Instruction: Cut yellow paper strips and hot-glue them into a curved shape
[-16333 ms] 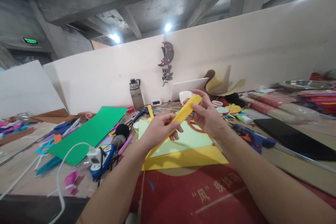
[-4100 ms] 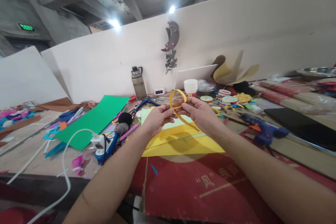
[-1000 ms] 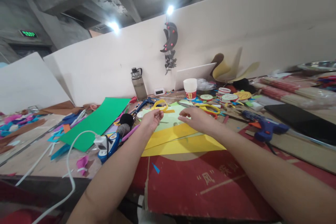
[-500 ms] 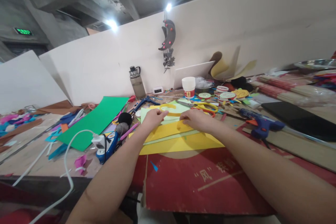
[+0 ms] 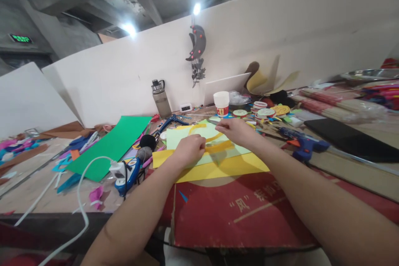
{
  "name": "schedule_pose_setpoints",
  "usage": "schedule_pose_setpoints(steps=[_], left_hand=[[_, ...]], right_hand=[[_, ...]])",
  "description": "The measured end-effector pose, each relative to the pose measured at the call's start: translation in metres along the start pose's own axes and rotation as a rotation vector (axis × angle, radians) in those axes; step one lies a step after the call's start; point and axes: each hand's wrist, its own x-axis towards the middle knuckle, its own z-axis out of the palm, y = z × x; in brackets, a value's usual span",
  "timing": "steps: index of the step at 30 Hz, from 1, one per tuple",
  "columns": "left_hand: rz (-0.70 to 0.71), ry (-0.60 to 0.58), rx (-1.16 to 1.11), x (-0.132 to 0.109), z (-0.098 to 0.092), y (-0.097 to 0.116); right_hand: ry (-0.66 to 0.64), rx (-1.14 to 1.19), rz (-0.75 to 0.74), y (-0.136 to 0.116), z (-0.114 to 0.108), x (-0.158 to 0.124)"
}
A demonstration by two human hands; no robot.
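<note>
My left hand (image 5: pixel 190 149) is curled into a loose fist on the yellow sheet (image 5: pixel 237 167), its fingers closed on one end of a darker yellow strip (image 5: pixel 222 146) that lies to its right. A yellow loop (image 5: pixel 202 129) rests on the light green sheet (image 5: pixel 181 136) just beyond it. My right hand (image 5: pixel 236 131) reaches further back, knuckles up. Its fingertips are bent down and pinched at the green sheet's far edge; what they hold is hidden.
A blue glue gun (image 5: pixel 304 145) lies right of the sheets, and a black tablet (image 5: pixel 352 139) further right. A green sheet (image 5: pixel 109 149), another blue glue gun with a white plug and cable (image 5: pixel 126 172) and paper scraps lie left. A water bottle (image 5: pixel 160 99), white cup (image 5: pixel 221 103) and tape rolls (image 5: pixel 264 112) stand at the back. Red cardboard (image 5: pixel 243 212) covers the near edge.
Both hands held the loop up, then set it down on the green sheet. My left hand has drawn back onto the yellow sheet and closed; my right hand has moved further back.
</note>
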Motion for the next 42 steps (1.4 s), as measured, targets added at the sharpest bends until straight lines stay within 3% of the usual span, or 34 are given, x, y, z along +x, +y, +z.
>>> schedule_pose_setpoints(steps=[6,13,17,21,26,31,33,38,42], left_hand=[[0.091,-0.094,0.076,-0.005,-0.006,0.007],[0.157,-0.134,0.093,-0.005,0.000,0.009],[0.063,-0.053,0.000,-0.002,-0.003,0.005],[-0.064,0.082,-0.173,0.001,-0.013,-0.005],[-0.117,0.094,-0.323,0.004,-0.019,-0.011],[-0.140,-0.004,-0.561,0.002,-0.025,-0.014],[-0.091,-0.058,-0.627,0.001,-0.030,-0.012],[-0.067,0.016,-0.499,-0.001,-0.033,-0.002],[-0.052,-0.034,-0.597,-0.001,-0.031,0.004]], right_hand=[[0.069,0.038,0.091,-0.001,-0.009,-0.005],[-0.016,0.112,0.147,0.009,0.000,-0.006],[-0.021,0.194,0.181,0.013,0.004,-0.003],[0.005,0.362,0.224,0.012,0.007,0.000],[-0.130,0.974,0.311,0.007,0.009,-0.001],[-0.256,1.082,0.101,-0.005,-0.001,-0.007],[-0.234,1.058,0.072,-0.009,-0.003,-0.008],[-0.092,0.992,0.090,-0.011,-0.001,-0.004],[-0.001,0.924,0.093,-0.015,-0.003,-0.004]])
